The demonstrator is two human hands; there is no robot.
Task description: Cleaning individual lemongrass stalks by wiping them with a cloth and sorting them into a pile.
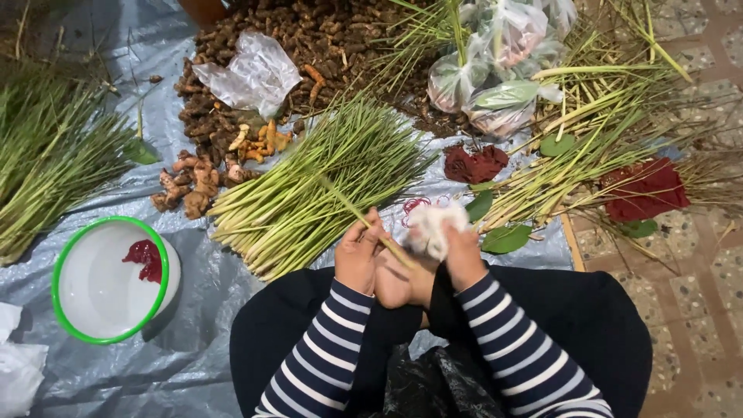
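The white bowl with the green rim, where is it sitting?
The white bowl sits at lower left on the grey tarp, left of the person's left hand.

navy sleeves (495, 340) with white stripes, black trousers

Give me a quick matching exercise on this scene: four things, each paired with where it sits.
Things:
1. white bowl with green rim
2. crumpled white plastic bag
3. thin green stalk
4. clear plastic bag

Places:
A. on the brown root pile
B. in the right hand
C. on the grey sheet, lower left
D. pinched by the left hand

Pairs: 1-C, 2-B, 3-D, 4-A
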